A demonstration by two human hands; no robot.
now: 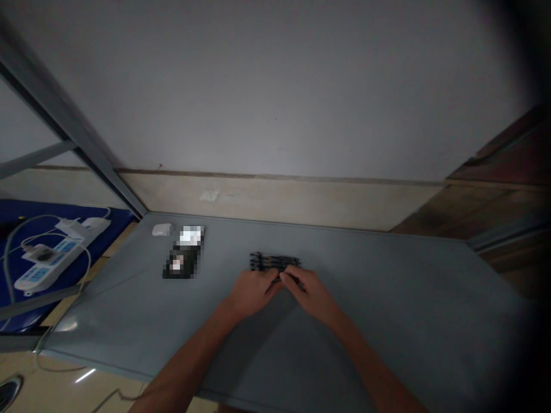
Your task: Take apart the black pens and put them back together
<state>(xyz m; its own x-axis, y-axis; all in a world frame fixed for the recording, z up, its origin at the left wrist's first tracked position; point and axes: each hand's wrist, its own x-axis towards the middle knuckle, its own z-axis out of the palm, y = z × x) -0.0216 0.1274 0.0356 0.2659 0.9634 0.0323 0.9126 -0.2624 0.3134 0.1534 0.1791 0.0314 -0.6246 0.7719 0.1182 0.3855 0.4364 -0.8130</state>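
**Both hands at near side of black stick row, long axis left to right**

Row of slim, black, pen-like sticks [275,261] lay on the smooth grey tabletop [365,321], just beyond the fingertips. Sticks were roughly parallel, side by side, long axes running left-right across the person's view. Left hand [253,291] sat by the row's left and middle part, right hand [310,291] by its right end; neither clearly nearer. Right fingers were pinched on a thin dark piece [294,279], mostly hidden. Left fingers were curled in, tips meeting the right's; couldn't tell if they gripped it too.

Off to the left: blurred-out black-and-white rectangular item [184,255], small white rounded case [162,230]. Past the table's left edge, long white plastic power strip [64,255] with cables on a glossy blue surface [109,244]. Matte pale wall [275,103] behind.
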